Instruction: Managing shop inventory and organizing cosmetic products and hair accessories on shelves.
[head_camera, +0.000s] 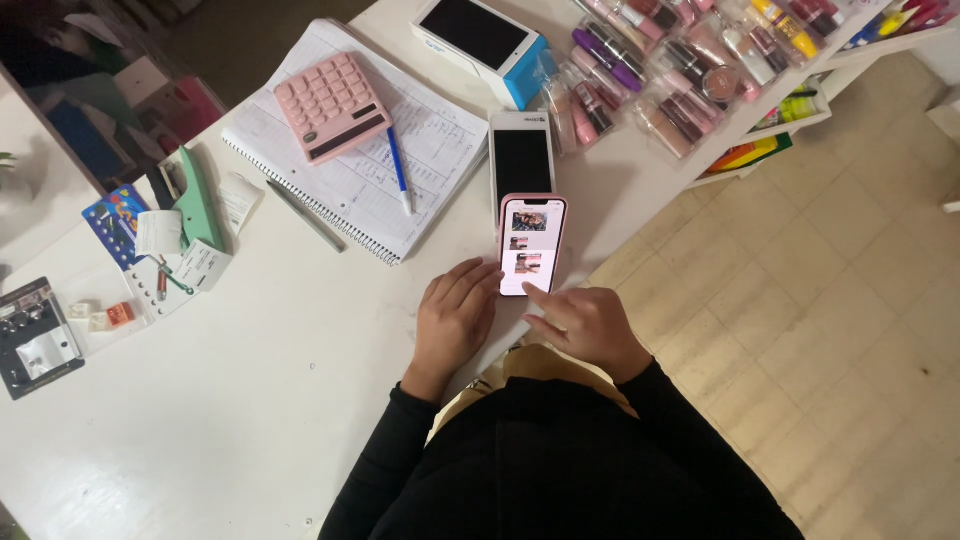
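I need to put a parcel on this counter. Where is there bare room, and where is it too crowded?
The widest bare patch of the white counter lies below the spiral notebook, left of the left hand. The top right is crowded with cosmetics packets; the left edge holds a green stapler and paper slips.

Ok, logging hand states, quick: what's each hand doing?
Left hand: holding the phone.
Right hand: holds nothing, forefinger on the phone's screen.
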